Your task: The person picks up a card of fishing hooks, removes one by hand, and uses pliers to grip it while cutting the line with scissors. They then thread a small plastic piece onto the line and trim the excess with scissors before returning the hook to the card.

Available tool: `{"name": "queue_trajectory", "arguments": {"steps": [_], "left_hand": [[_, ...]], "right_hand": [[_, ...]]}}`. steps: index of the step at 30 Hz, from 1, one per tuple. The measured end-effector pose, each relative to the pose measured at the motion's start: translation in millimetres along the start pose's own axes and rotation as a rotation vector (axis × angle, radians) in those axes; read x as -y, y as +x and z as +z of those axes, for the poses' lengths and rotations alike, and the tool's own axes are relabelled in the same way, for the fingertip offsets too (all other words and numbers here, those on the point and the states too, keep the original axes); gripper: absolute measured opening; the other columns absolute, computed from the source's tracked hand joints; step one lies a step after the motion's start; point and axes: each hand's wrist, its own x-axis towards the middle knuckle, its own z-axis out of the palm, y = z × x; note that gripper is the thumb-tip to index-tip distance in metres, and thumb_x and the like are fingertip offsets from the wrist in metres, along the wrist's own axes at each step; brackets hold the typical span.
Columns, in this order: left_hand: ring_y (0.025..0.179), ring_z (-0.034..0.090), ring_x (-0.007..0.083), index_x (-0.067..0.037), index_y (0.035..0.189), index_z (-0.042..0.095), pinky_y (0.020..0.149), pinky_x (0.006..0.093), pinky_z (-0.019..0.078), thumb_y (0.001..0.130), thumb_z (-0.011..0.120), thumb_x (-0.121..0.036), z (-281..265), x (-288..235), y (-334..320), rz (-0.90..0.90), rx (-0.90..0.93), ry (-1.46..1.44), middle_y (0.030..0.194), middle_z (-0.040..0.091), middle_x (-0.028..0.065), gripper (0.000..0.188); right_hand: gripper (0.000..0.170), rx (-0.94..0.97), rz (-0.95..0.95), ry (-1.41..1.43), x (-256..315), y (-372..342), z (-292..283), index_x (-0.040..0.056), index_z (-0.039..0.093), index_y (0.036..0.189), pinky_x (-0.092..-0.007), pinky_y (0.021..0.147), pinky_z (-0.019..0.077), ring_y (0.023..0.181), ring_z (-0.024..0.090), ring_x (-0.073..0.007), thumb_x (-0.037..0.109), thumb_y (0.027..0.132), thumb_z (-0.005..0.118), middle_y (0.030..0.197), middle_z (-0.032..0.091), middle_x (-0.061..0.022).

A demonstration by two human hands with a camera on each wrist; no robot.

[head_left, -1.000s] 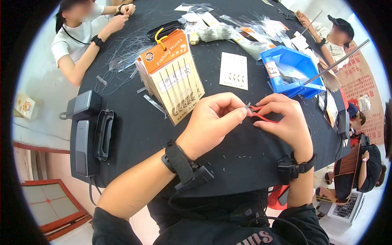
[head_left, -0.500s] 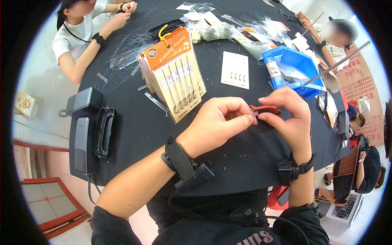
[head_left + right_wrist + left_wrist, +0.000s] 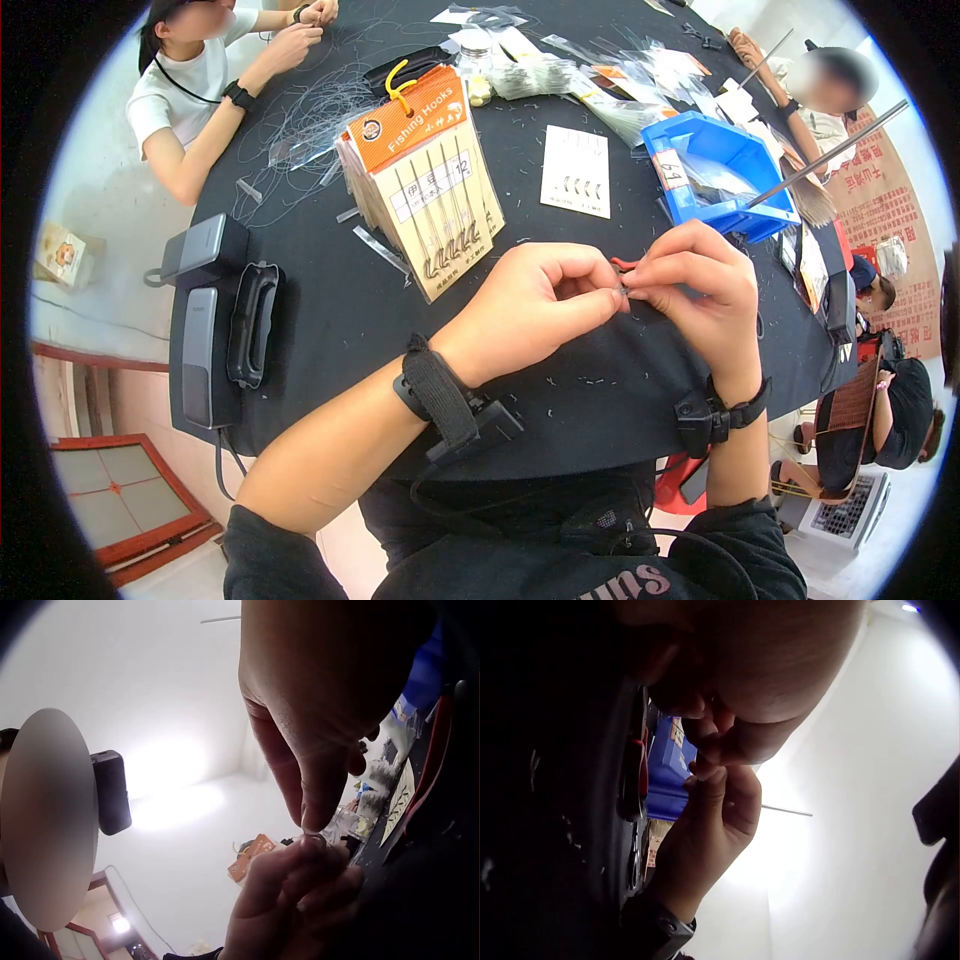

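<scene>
In the head view, the fingertips of my left hand (image 3: 545, 300) pinch a small dark fishing hook (image 3: 624, 291), mostly hidden by the fingers. My right hand (image 3: 705, 290) meets it there, thumb and forefinger pinching at the same spot. A thin curved shine of the hook (image 3: 321, 838) shows between the fingertips in the right wrist view. Red-handled pliers (image 3: 643, 772) lie on the black table beside the hands; in the head view, the right fingers cover most of them. Beyond the left hand stands a stack of fishing hook cards (image 3: 435, 200) with an orange header.
A single hook card (image 3: 576, 170) lies flat ahead of the hands. A blue bin (image 3: 715, 170) with a metal rod (image 3: 830, 155) across it stands at the right. Tangled line (image 3: 310, 125) and plastic packets (image 3: 620, 95) cover the far side. Black cases (image 3: 212, 340) sit left.
My right hand has let go of the red pliers, opened, and moved left to pinch at my left fingertips. The left hand has shifted slightly right and down.
</scene>
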Motion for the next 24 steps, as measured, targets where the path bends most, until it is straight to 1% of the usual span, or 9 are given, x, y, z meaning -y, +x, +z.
{"name": "queue_trajectory", "arguments": {"steps": [4,9,12,15,24], "left_hand": [[0.082,0.057,0.0028,0.0,0.091,0.066,0.071,0.019,0.0456,0.092,0.062,-0.01,-0.6,-1.7,-0.6,-0.027,-0.007,0.016,0.09,0.066,-0.0001,0.01],[0.081,0.057,0.0026,0.0,0.091,0.066,0.07,0.0187,0.0459,0.091,0.063,-0.009,0.2,0.3,-0.2,-0.013,-0.03,0.042,0.089,0.066,-0.0005,0.009],[0.08,0.057,0.0024,0.0,0.091,0.066,0.069,0.0184,0.0459,0.091,0.063,-0.009,1.3,0.2,0.0,-0.017,-0.045,0.05,0.088,0.066,-0.0007,0.009],[0.079,0.057,0.0019,0.0,0.09,0.067,0.068,0.018,0.0455,0.091,0.063,-0.009,2.6,-0.9,0.0,-0.047,-0.061,0.07,0.087,0.066,-0.001,0.009],[0.074,0.056,0.0005,-0.001,0.089,0.068,0.064,0.0169,0.0437,0.089,0.064,-0.009,3.5,-0.2,0.2,-0.034,-0.079,0.092,0.084,0.066,-0.0023,0.009]], "right_hand": [[0.018,0.012,-0.009,-0.02,2.9,1.1,-1.4,0.0065,0.073,0.084,-0.0276,0.066,0.0509,0.075,0.065,-0.0184,0.0,0.067,0.077,0.083,0.064,-0.0057],[0.019,0.001,-0.012,-0.064,5.3,-0.5,-0.1,0.007,0.073,0.082,-0.0284,0.066,0.0511,0.075,0.064,-0.0189,-0.001,0.065,0.075,0.082,0.064,-0.0056],[0.019,-0.013,-0.045,-0.094,6.0,-0.3,1.1,0.0065,0.072,0.081,-0.0289,0.064,0.0502,0.073,0.063,-0.0188,-0.002,0.064,0.074,0.08,0.064,-0.0053],[0.019,-0.053,-0.116,-0.134,7.8,-1.2,2.4,0.0063,0.071,0.079,-0.0295,0.061,0.0489,0.07,0.062,-0.0192,-0.002,0.062,0.075,0.078,0.063,-0.0049],[0.019,-0.059,-0.153,-0.179,7.9,0.5,1.5,0.0072,0.069,0.075,-0.0306,0.059,0.0481,0.068,0.062,-0.02,-0.002,0.059,0.075,0.076,0.062,-0.0047]]}}
